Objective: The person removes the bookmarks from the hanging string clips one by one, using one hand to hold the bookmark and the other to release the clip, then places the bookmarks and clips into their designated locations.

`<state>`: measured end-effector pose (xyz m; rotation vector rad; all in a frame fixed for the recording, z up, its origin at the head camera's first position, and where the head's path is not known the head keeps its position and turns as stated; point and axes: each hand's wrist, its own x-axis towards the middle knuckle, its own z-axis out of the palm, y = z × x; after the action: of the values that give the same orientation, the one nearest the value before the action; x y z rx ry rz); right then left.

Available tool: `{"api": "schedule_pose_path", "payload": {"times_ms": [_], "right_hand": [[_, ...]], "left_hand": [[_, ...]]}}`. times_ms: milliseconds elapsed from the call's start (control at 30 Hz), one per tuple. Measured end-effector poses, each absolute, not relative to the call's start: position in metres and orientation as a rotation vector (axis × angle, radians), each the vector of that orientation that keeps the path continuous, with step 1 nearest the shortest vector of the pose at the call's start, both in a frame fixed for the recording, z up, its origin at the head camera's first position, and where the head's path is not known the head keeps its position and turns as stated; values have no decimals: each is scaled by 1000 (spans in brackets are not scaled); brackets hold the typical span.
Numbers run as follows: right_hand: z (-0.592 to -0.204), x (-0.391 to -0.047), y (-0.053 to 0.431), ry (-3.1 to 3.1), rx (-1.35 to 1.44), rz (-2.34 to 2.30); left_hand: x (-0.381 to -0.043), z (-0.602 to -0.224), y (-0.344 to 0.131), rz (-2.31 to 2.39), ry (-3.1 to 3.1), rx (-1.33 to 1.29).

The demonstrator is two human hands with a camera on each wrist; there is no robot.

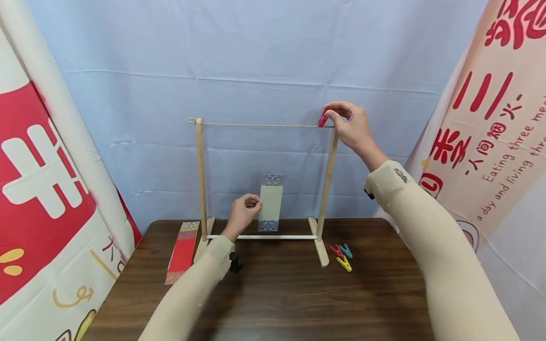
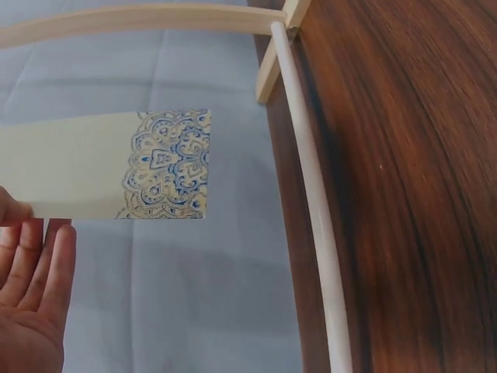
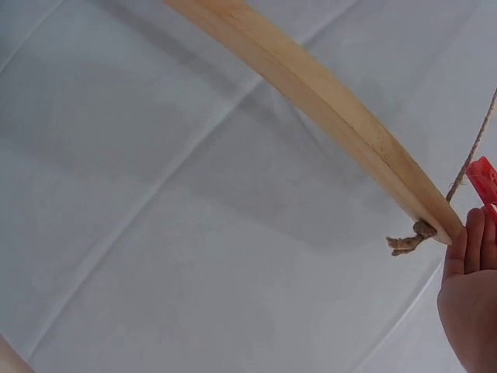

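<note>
My left hand (image 1: 242, 215) pinches the left edge of a pale paper strip (image 1: 270, 201) with blue patterned ends. The strip is upright, in front of the backdrop and below the cord (image 1: 264, 125) of a wooden frame. In the left wrist view, the thumb of the left hand (image 2: 35, 303) lies over the strip's edge. Up at the cord's right end, my right hand (image 1: 351, 125) holds a red clothespin (image 1: 323, 116) between thumb and fingers, its lower end at the cord. The right wrist view shows that clothespin (image 3: 483, 180) beside the knotted post end.
The wooden frame's right post (image 1: 327, 184) and a white lower bar (image 1: 277, 237) stand toward the table's back edge. A red strip (image 1: 182, 253) lies left of the frame. Right of it lie red (image 1: 336, 250), blue (image 1: 346, 251) and yellow (image 1: 343, 263) clothespins on the brown table (image 1: 273, 293).
</note>
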<state>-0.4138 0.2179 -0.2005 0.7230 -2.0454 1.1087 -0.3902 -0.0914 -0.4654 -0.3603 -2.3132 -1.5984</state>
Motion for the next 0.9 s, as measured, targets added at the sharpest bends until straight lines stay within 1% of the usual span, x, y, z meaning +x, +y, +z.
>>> {"api": "schedule_pose_path", "payload": {"times_ms": [400, 900], "right_hand": [[-207, -410, 220, -1922, 791, 1198], [-225, -393, 234, -1828, 831, 1306]], "left_hand": [[-377, -469, -128, -1596, -2275, -268], [-362, -472, -155, -1580, -2215, -231]]}}
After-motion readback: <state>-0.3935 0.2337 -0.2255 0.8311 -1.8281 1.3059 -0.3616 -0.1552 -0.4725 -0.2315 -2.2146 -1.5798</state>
